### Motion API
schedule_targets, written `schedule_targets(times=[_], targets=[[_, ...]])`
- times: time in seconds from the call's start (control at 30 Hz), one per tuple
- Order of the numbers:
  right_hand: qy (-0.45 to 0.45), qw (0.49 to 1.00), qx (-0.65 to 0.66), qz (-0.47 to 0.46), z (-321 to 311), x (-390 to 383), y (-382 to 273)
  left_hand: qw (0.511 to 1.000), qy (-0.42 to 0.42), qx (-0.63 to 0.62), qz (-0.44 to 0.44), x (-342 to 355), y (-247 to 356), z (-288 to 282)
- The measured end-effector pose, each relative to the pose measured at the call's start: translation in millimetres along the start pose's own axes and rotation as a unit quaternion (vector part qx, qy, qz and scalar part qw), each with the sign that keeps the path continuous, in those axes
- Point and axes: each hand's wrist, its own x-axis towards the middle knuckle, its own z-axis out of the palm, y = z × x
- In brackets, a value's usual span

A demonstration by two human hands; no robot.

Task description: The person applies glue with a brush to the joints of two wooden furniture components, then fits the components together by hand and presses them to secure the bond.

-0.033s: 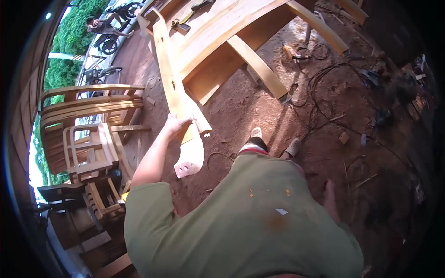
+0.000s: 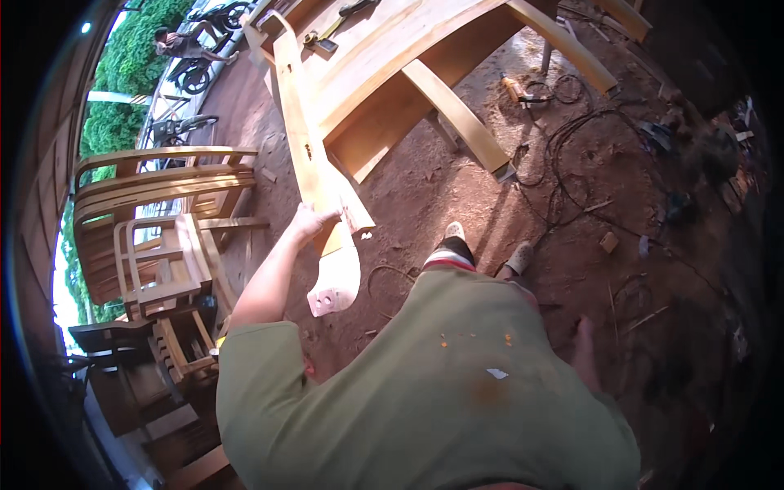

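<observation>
My left hand (image 2: pixel 313 219) is closed around a long pale wooden piece (image 2: pixel 295 98), near its curved lower end, which has holes at the tip. The piece slants up along the side of a large wooden furniture frame (image 2: pixel 363 69), which has curved legs. A yellow and black tool (image 2: pixel 325 42), perhaps a tape measure, lies on the frame's panel. My right hand (image 2: pixel 585 335) hangs low beside my body at the right, over the dirt floor; it is partly hidden and shadowed, so I cannot tell how its fingers are held.
Wooden chair frames (image 2: pixel 167 175) are stacked at the left. Cables (image 2: pixel 563 188), an orange tool (image 2: pixel 513 90) and wood scraps (image 2: pixel 608 242) lie on the ground (image 2: pixel 408 212) at the right. A person (image 2: pixel 180 47) is by motorbikes (image 2: pixel 194 79) beyond the shelter's edge.
</observation>
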Motion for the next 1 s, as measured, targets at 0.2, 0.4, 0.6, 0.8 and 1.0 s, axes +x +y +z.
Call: schedule_targets(times=[0.2, 0.4, 0.6, 0.8, 1.0], targets=[[0.075, 0.994, 0.067, -0.033, 19, -20, -48, 0.933, 0.15, 0.328, -0.016, 32, 48, 7], [0.022, 0.997, 0.035, -0.071, 32, -69, -108, 0.933, 0.355, 0.007, -0.06, 183, 76, -25], [0.111, 0.953, -0.068, -0.273, -6, -88, -86, 0.915, 0.369, 0.137, -0.089, 209, 103, -34], [0.239, 0.94, 0.076, -0.229, -26, -88, -89, 0.884, 0.407, -0.227, 0.047, 166, 72, -14], [0.219, 0.943, 0.002, -0.252, -62, -6, -120, 0.869, 0.436, -0.177, 0.151, 40, 90, 70]])
